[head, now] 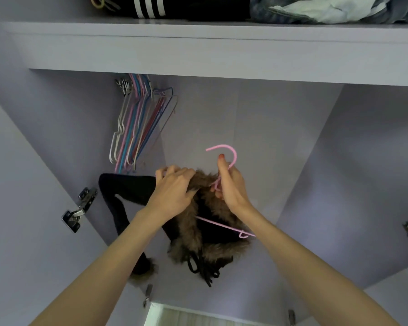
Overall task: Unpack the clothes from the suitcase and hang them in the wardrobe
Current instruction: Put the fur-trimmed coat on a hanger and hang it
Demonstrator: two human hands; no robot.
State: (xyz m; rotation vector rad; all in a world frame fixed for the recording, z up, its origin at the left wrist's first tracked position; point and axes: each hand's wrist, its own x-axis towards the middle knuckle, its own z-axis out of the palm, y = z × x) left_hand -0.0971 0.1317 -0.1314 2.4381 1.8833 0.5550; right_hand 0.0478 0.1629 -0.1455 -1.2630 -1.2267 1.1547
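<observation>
Right hand (231, 187) grips the neck of the pink wire hanger (224, 165), thumb up along the hook stem; hook is free, pointing up and left, not on any rail. Left hand (174, 189) pinches the fur collar of the black fur-trimmed garment (207, 229), bunching it at the hanger's left shoulder. Garment is mid-air inside the open wardrobe (316, 142), one hanger arm exposed across its right side, a black sleeve (125, 191) trailing left, drawstrings dangling below. Step, as I read it: seating the garment on the hanger, not yet hung. Next move likely needs the left shoulder settled over the wire, then lifting the hook toward the rail, which is hidden under the shelf (198, 50). Empty coloured hangers (137, 123) hang far left; target is probably to their right. Folded clothes sit on top of the shelf. Suitcase not in view.
</observation>
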